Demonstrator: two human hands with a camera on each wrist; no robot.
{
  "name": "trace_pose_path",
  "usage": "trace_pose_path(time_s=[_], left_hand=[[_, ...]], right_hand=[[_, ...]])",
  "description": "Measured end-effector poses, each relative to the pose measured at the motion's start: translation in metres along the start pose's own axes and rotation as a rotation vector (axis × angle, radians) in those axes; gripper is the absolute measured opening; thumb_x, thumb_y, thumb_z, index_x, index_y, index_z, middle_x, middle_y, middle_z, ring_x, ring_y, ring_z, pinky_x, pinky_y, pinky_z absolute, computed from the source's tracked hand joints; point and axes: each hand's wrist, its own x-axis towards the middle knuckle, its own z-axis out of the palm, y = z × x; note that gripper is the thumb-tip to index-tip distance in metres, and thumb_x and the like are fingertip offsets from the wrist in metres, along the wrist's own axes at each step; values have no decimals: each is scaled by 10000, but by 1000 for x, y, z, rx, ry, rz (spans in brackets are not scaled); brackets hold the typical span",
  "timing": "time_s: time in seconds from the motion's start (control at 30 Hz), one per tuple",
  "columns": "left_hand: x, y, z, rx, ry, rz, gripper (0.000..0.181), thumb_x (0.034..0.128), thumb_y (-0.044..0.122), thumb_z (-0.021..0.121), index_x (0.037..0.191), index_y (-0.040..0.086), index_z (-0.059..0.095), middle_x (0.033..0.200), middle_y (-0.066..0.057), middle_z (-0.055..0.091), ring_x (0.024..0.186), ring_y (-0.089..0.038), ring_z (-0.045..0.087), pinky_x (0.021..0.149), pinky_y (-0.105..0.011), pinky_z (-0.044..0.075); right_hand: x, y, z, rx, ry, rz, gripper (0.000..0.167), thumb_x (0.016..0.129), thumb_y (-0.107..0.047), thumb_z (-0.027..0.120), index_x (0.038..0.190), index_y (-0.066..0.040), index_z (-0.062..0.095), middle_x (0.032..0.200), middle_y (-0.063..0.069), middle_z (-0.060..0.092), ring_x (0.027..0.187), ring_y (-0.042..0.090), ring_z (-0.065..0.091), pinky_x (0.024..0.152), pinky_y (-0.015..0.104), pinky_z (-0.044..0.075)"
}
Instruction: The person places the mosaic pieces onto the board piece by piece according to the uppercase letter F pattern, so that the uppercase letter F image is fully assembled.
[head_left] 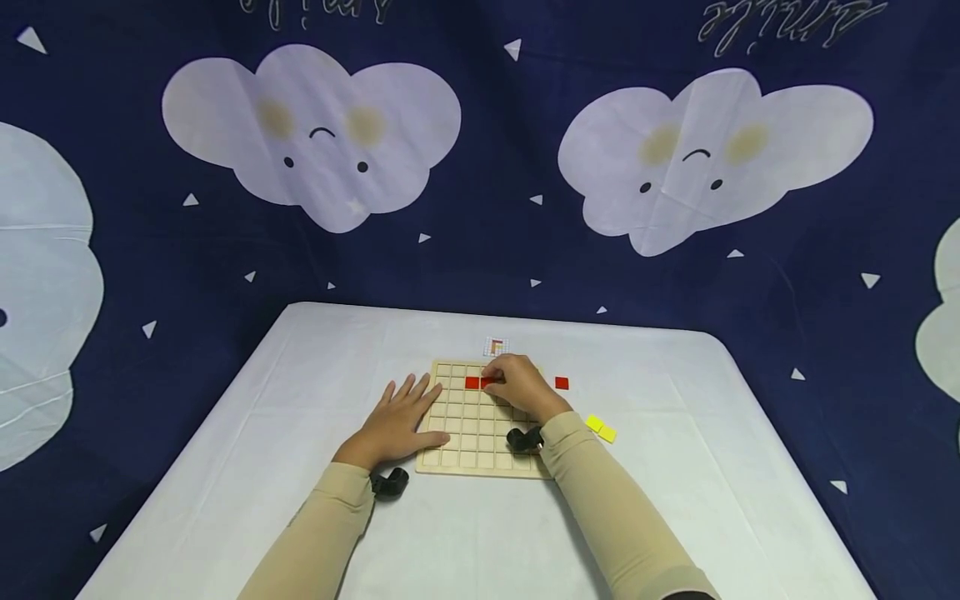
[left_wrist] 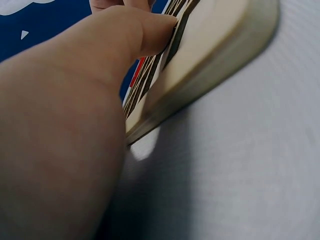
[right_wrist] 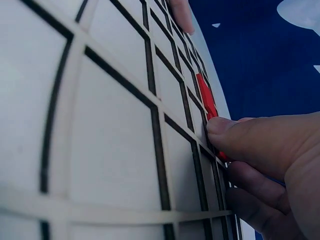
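Observation:
A wooden grid board (head_left: 465,460) with square cells lies on the table. My left hand (head_left: 396,423) rests with spread fingers on the board's left edge, the thumb reaching over its lower cells. In the upper part, one red square tile (head_left: 472,383) sits in a cell. Just to its right, my right hand (head_left: 522,388) pinches a second red tile (head_left: 486,383) between thumb and fingers at the neighbouring cell. The fingers partly cover that tile. From the right wrist view, the thumb (right_wrist: 222,127) presses close to the grid and red shows beside it.
Right of the board lie a loose red tile (head_left: 562,383) and two yellow tiles (head_left: 601,428). A small printed card (head_left: 497,347) with a coloured grid pattern is behind the board. A white cloth covers the table (head_left: 300,383); a dark blue cloud-print curtain (head_left: 495,167) hangs behind.

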Motion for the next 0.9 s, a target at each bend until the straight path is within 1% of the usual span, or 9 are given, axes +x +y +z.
trace_pose_path(time_s=[0.23, 0.47, 0.57, 0.67, 0.73, 0.8, 0.9], left_hand=[[0, 0, 1, -3, 8, 0, 1011, 928, 778, 544, 1682, 150, 298, 1738, -129, 147, 1587, -376, 43, 1236, -605, -13], [0, 0, 2, -2, 9, -6, 1016, 927, 784, 539, 1681, 147, 299, 1738, -125, 145, 1587, -375, 40, 1236, -606, -11], [0, 0, 1, -2, 12, -6, 1013, 929, 781, 539, 1681, 146, 301, 1737, -126, 147, 1587, -375, 41, 1237, -604, -11], [0, 1, 2, -3, 13, -3, 1011, 928, 780, 540, 1681, 148, 302, 1737, -125, 149, 1587, -373, 40, 1237, -602, -12], [0, 1, 2, -1, 12, 0, 1011, 928, 777, 542, 1681, 147, 301, 1738, -125, 147, 1588, -372, 39, 1237, -601, -13], [0, 0, 2, 4, 11, 1, 1011, 929, 776, 541, 1682, 147, 297, 1738, -124, 143, 1588, -369, 37, 1237, -598, -15], [-1, 0, 2, 4, 15, 5, 1010, 931, 772, 542, 1681, 142, 296, 1737, -128, 144, 1588, -371, 38, 1237, -600, -15]], right_hand=[[-3, 0, 0, 2, 6, 4, 183, 916, -70, 842, 1094, -82, 803, 1065, 2, 717, 972, 156, 671, 876, 336, 563], [-9, 3, -3, -8, 18, -1, 186, 929, -81, 831, 1113, -97, 807, 1042, -22, 715, 951, 142, 662, 864, 333, 553], [-12, 6, -3, 24, 47, -19, 206, 928, -60, 825, 1133, -65, 797, 1062, -5, 718, 963, 151, 669, 874, 331, 557], [-19, 10, -8, 65, 76, -19, 231, 944, -41, 804, 1173, -27, 779, 1112, 33, 721, 988, 170, 683, 885, 329, 569], [-23, 13, -14, 80, 98, -10, 237, 957, -32, 786, 1192, -7, 768, 1143, 62, 722, 997, 195, 695, 889, 345, 578], [-29, 17, -22, 76, 124, 7, 226, 970, -40, 773, 1194, -11, 766, 1154, 75, 724, 1005, 220, 698, 898, 370, 581], [-38, 26, -37, 62, 182, 27, 205, 972, -43, 769, 1175, -15, 769, 1148, 96, 733, 1019, 272, 704, 911, 422, 580]])
